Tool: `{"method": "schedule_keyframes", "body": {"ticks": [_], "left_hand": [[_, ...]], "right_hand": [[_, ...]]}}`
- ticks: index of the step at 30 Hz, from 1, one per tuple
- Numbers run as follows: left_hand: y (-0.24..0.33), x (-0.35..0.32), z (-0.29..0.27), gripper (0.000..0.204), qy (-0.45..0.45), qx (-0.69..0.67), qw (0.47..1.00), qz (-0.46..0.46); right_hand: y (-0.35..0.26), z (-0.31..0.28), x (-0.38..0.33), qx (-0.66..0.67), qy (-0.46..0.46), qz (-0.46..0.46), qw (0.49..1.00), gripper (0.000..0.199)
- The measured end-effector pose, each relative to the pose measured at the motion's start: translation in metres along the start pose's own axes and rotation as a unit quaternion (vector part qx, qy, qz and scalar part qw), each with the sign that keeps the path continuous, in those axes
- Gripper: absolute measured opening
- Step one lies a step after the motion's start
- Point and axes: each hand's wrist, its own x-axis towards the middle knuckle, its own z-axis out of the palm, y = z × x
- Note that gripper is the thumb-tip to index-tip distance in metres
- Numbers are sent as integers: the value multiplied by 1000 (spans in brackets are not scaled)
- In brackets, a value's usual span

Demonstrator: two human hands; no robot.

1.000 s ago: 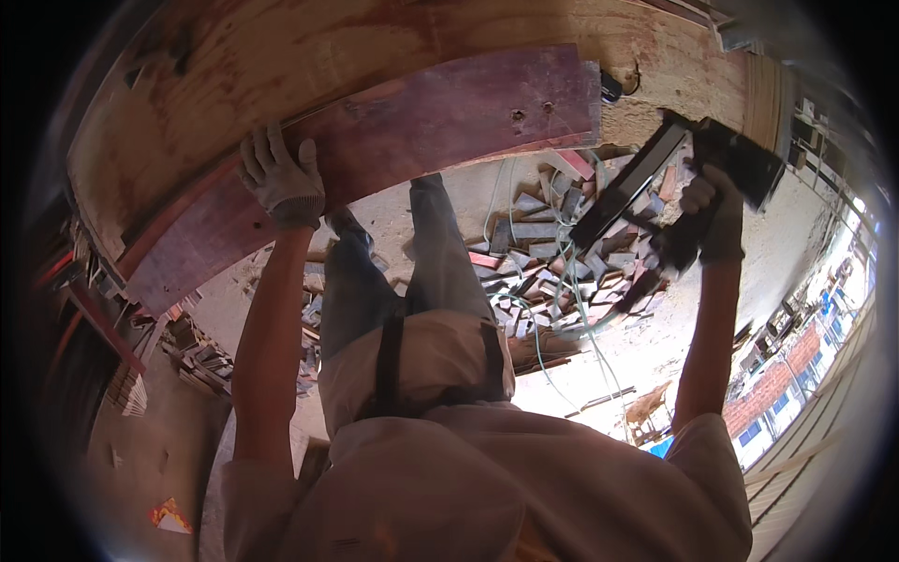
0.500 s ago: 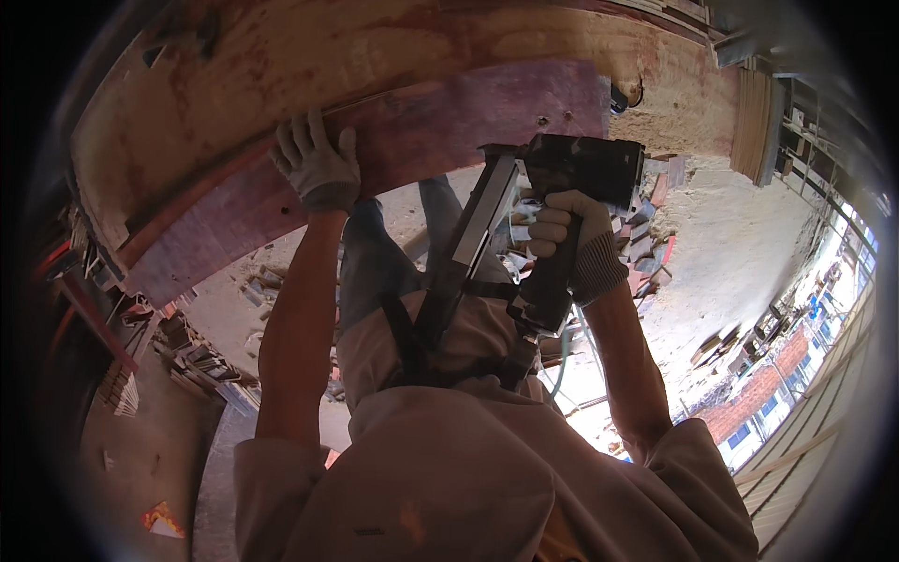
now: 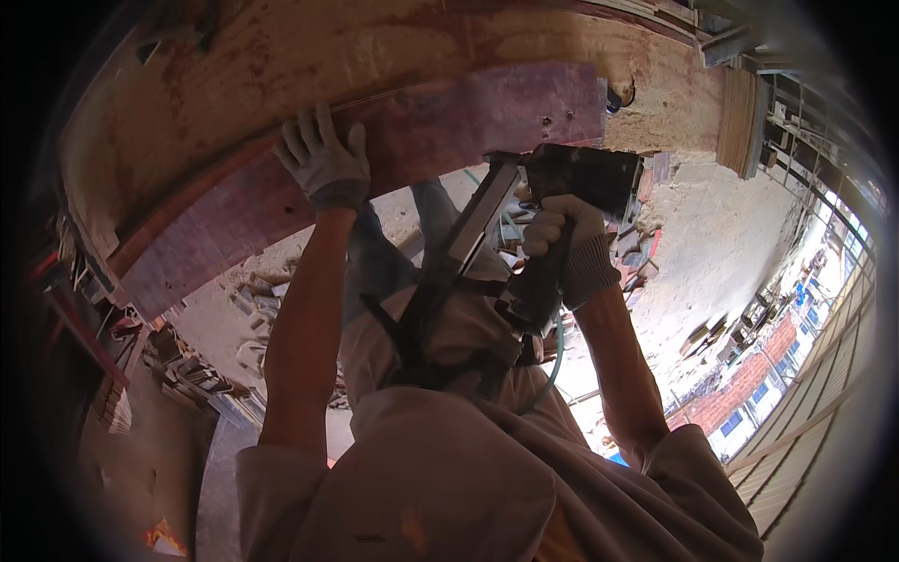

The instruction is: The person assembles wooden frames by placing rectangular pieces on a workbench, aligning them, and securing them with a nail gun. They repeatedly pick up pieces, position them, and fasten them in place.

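A reddish-purple board lies along the near edge of a wide, stained wooden work surface. My gloved left hand rests on this board with its fingers spread, the fingertips reaching over its far edge. In my gloved right hand is the grip of a black nail gun, my fingers wrapped round it. The gun's long magazine slants down toward my body. Its nose sits by the board's near edge; whether they touch I cannot tell. Dark holes mark the board's right end.
A thin green hose hangs below the gun. Wood offcuts litter the floor beyond the board's near side, and more scraps lie at right. Stacked thin boards stand against the work surface's right end. A small dark object sits beside the board.
The nail gun and my right hand have shifted slightly down, toward me. My left hand stays on the board, appearing a little farther right. The view has turned slightly.
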Motion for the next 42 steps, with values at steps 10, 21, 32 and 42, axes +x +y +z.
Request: {"method": "schedule_keyframes", "body": {"ticks": [10,21,32,42], "left_hand": [[-2,-4,6,68,29,-19,999,-7],[-7,-3,-5,69,-22,29,999,-8],[-49,-67,-36,91,96,-175,835,-512],[-184,-132,-31,39,67,-405,617,-672]], "right_hand": [[46,23,16,-59,69,-3,996,34],[-155,-104,-11,-179,6,-190,965,23],[-546,-290,272,-500,235,-294,780,12],[-524,-272,333,-503,45,-441,742,69]]}}
